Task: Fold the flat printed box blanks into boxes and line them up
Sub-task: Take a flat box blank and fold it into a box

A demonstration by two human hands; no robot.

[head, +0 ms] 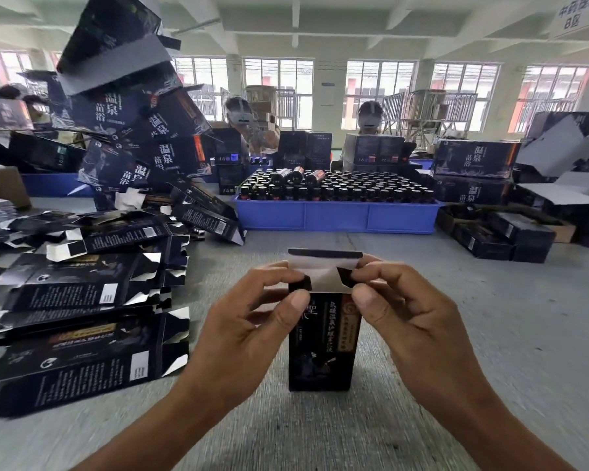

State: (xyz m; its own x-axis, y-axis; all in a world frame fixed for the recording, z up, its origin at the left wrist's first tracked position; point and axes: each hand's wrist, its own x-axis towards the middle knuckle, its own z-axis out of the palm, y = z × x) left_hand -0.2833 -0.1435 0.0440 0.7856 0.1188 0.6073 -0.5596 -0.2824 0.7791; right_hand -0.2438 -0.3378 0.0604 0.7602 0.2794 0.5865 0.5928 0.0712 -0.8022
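box: standing upright near the worktop front edge. left hand and right hand fingers pinching its side flaps inward, steadying them so the top flap is likely tucking next.

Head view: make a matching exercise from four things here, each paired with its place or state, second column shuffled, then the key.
Things:
1. upright box
2. flat blanks
3. blue tray
4. top flap

Places or states:
A. full of dark bottles, across the table
B. stacked at the left
C. open, white inside showing
D. held between left hand and right hand

Pairs: 1-D, 2-B, 3-A, 4-C
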